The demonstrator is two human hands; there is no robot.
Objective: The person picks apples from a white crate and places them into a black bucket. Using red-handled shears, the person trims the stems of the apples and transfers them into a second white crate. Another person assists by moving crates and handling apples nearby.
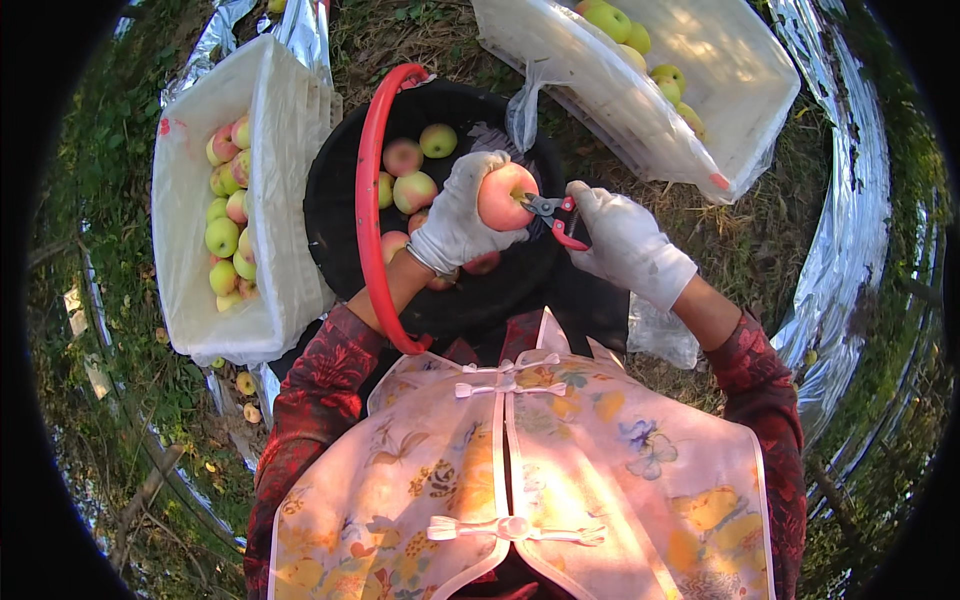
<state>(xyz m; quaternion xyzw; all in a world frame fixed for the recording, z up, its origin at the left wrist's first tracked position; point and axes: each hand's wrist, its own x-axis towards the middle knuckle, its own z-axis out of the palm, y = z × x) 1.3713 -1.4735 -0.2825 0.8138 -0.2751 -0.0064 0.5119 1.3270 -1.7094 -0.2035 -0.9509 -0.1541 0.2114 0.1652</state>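
Note:
My left hand (466, 217), in a white glove, holds a pinkish apple (501, 206) above a black bucket (337, 225). My right hand (628, 238), gloved too, grips pruning snips (555, 213) with red handles. Their metal blades lie at the apple's stem hollow; whether they touch the stem is too small to tell. Below my left hand, several apples rest in the bucket, among them a yellow-green apple (438, 140) and a blushed apple (403, 157). The bucket's red handle (367, 172) arches over its left side, near my left forearm.
To the left stands a white plastic crate (191, 315) with a liner, holding several apples (221, 237). Another lined crate (739, 97) sits tilted in view at upper right, with several green apples (609, 22). Silver reflective film (840, 277) runs over the grass; fallen apples (246, 383) lie lower left.

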